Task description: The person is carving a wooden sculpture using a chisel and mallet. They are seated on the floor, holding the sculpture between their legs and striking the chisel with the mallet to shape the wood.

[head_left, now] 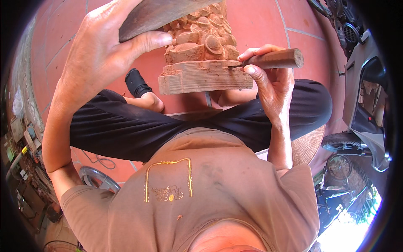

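Carving [201, 54], a reddish wood block cut with rounded coin-like shapes, stands upright on the tiled floor [260, 21] between the seated person's crossed legs, its flat stepped base lowest and nearest the lap. Its long axis runs away from the body toward the top edge of the view, and the worked face is turned to the person, which looks like the reason it sits so close in: both arms can reach it without leaning.

Left hand [100, 54] is raised over the carving's upper left, its fingers wrapped tight round a dark wooden mallet [155, 14], thumb lying along the underside; it seems poised above the work.

Right hand [268, 82] grips a chisel [273, 59] by its brown round handle, fingers curled closed about it. The chisel lies nearly level, handle end pointing to the right, blade tip set into the ledge just above the base on the carving's right side. Held low and sideways like that, it appears aimed to pare along the step.
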### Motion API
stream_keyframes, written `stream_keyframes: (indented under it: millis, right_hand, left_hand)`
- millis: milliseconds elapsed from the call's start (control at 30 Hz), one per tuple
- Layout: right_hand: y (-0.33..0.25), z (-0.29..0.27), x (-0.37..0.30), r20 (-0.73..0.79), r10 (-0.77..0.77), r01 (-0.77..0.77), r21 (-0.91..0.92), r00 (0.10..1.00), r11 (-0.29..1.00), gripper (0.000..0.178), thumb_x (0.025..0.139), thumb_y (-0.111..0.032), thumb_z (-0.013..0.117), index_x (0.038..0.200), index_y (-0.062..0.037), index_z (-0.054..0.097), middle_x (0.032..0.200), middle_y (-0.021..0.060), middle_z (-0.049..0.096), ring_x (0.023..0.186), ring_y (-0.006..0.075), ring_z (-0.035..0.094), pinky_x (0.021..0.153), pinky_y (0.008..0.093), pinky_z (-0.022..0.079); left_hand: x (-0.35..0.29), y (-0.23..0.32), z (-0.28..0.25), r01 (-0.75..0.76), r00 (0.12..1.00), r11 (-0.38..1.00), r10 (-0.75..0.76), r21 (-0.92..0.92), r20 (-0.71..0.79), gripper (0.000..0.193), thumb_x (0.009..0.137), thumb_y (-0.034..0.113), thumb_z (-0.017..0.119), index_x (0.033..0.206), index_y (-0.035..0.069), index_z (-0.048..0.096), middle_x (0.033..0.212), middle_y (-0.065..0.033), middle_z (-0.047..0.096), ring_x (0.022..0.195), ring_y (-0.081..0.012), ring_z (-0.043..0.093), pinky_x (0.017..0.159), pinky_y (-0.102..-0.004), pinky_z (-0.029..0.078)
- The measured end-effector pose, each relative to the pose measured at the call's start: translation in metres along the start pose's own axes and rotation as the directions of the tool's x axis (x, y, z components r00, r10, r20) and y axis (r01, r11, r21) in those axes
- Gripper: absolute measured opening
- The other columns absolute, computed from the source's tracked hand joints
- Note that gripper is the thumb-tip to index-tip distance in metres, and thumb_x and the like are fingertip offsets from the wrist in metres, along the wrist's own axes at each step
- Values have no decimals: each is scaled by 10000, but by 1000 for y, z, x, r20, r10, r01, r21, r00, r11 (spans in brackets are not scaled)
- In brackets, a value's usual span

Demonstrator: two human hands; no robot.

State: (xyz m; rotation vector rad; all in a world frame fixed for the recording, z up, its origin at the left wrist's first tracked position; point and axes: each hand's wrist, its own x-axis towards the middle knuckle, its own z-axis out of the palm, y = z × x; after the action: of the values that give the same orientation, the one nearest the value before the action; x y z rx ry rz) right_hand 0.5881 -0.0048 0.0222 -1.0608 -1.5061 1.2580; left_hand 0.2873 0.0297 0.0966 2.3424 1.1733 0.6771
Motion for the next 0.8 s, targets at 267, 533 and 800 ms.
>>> stream_keyframes:
  millis: [267, 533, 800]
  right_hand:
    - [-2, 1, 1, 40, -16, 17, -44, 999, 999, 272, 900, -80, 733, 1115, -8, 582, 987, 71, 680, 952, 158, 679, 887, 316, 548]
    - [-7, 4, 5, 59, 18, -8, -164, 998, 986, 259, 906, -106, 732, 1109, -12, 601, 966, 70, 690, 922, 159, 679, 861, 321, 551]
    - [-7, 7, 2, 60, 15, 4, -306, 998, 952, 223, 910, -154, 735, 1055, -32, 618, 940, 58, 695, 883, 166, 684, 828, 317, 547]
  left_hand:
    - [-2, -1, 3, -128, 991, 989, 131, 72, -39, 768, 809, 289, 819, 1385, -66, 456, 1251, -249, 628, 1088, -328, 679, 913, -380, 539]
    - [7, 15, 11, -314, 928, 949, 307, -1, -210, 847, 794, 344, 821, 1404, -92, 425, 1216, -256, 635, 1068, -308, 690, 899, -357, 555]
    - [7, 26, 2, -217, 963, 973, 227, -79, 143, 882, 776, 315, 834, 1449, -54, 400, 1172, -271, 653, 933, -336, 728, 738, -363, 609]
